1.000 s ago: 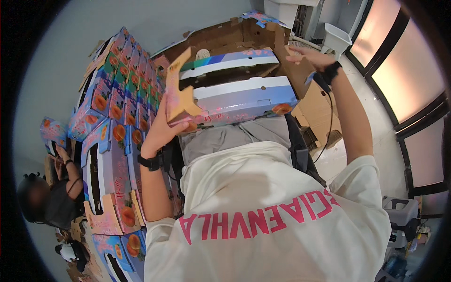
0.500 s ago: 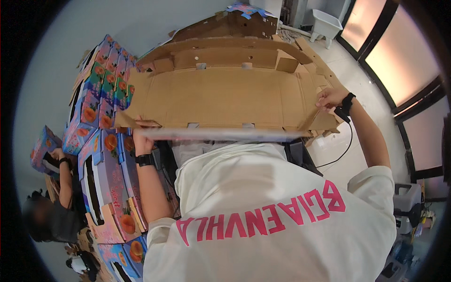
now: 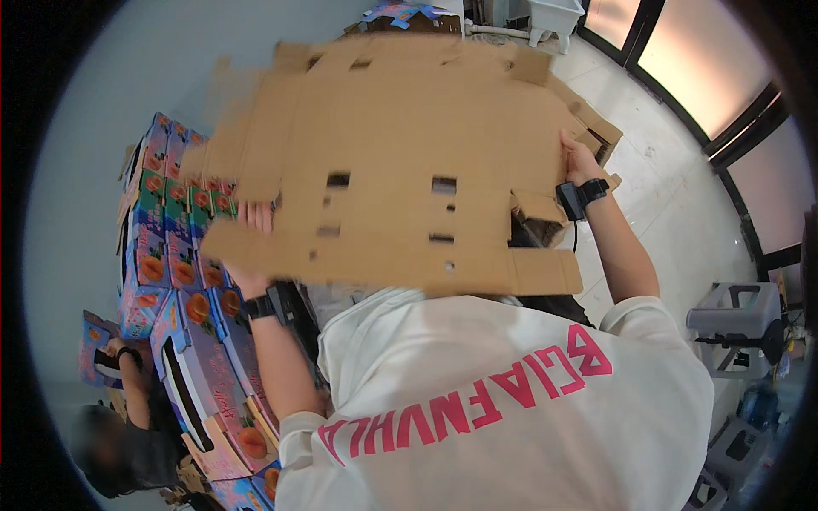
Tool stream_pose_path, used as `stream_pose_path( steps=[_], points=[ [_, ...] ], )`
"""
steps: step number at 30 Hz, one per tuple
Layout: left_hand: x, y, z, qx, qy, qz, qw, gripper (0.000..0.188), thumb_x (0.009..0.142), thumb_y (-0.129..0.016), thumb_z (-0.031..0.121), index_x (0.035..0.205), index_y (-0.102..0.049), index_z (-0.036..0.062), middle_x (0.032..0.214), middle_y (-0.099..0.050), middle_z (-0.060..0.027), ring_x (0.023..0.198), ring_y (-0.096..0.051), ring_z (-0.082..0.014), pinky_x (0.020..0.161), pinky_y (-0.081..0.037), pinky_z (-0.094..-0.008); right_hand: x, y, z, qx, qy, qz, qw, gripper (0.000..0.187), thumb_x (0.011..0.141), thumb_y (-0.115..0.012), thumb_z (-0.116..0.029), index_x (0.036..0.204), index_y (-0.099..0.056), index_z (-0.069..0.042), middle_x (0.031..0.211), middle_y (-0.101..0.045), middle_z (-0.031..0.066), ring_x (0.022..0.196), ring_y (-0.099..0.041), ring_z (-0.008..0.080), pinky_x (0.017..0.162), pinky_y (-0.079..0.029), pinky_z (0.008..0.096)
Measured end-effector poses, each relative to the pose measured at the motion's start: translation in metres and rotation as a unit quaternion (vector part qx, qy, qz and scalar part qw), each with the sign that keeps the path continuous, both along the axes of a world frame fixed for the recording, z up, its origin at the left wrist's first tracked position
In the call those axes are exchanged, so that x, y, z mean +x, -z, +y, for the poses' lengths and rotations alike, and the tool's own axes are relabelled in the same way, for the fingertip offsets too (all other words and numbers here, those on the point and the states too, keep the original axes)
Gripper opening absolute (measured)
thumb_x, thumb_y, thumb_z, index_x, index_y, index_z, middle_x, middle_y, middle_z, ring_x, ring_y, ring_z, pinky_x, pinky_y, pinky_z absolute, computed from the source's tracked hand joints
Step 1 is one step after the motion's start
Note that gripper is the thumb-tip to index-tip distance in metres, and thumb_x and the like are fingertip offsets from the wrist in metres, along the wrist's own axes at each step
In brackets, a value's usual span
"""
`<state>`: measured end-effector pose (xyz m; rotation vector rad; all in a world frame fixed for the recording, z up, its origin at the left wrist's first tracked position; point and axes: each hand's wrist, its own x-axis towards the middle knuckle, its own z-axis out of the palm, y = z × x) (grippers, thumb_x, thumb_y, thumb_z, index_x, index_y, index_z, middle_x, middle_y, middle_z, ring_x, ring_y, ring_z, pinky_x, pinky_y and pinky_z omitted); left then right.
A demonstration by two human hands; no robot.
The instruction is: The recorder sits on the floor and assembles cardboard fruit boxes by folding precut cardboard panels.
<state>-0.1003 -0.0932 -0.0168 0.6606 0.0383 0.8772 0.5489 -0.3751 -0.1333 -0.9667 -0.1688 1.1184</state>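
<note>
A brown die-cut cardboard box blank point(image 3: 392, 128), blurred at its left side, is spread out in front of my body. Slots, small holes and side flaps show in it. At its left edge my left hand point(image 3: 249, 247) is closed on the blank, with fingertips over a gap between two flaps and part of the hand hidden by the near flap. My right hand point(image 3: 581, 162) grips the right edge, its thumb on top and the other fingers mostly hidden. Both wrists wear black straps with small devices.
Colourful fruit-print boxes point(image 3: 200, 341) are stacked along my left. Beyond them a co-worker point(image 3: 128, 434) has a hand on a similar box point(image 3: 98, 353). More cardboard point(image 3: 605, 128) lies under the blank at the right. Grey plastic stools point(image 3: 737, 311) stand at the right; a white basin point(image 3: 555, 17) is at the back.
The cardboard, earlier with raised walls at its far and near sides, now appears spread flatter and tilted, its slots in view. My right hand has moved slightly left and up.
</note>
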Motion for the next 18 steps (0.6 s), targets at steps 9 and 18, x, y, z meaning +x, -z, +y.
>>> stream_pose_path(
  steps=[9, 18],
  points=[
    [0.050, 0.009, -0.030, -0.060, -0.137, 0.216, 0.965, 0.062, 0.116, -0.044, 0.039, 0.163, -0.038, -0.0015, 0.166, -0.045, -0.0215, 0.148, -0.050, -0.0351, 0.123, -0.040, -0.0460, 0.122, 0.130, -0.038, -0.109, 0.339, -0.108, 0.928, 0.054, 0.102, -0.077, -0.033, 0.136, -0.065, 0.007, 0.134, -0.073, 0.0195, 0.116, -0.072, 0.0348, 0.102, -0.056, 0.0438],
    [0.035, 0.047, -0.029, -0.052, -0.163, 0.196, 0.966, 0.033, 0.113, -0.054, 0.017, 0.139, -0.059, -0.0020, 0.121, -0.067, -0.0122, 0.111, -0.064, -0.0227, 0.103, -0.052, -0.0352, 0.109, 0.248, -0.013, -0.395, 0.316, -0.130, 0.853, 0.036, 0.089, -0.069, -0.007, 0.118, -0.069, 0.014, 0.121, -0.076, 0.0236, 0.106, -0.075, 0.0359, 0.088, -0.059, 0.0448]
  ],
)
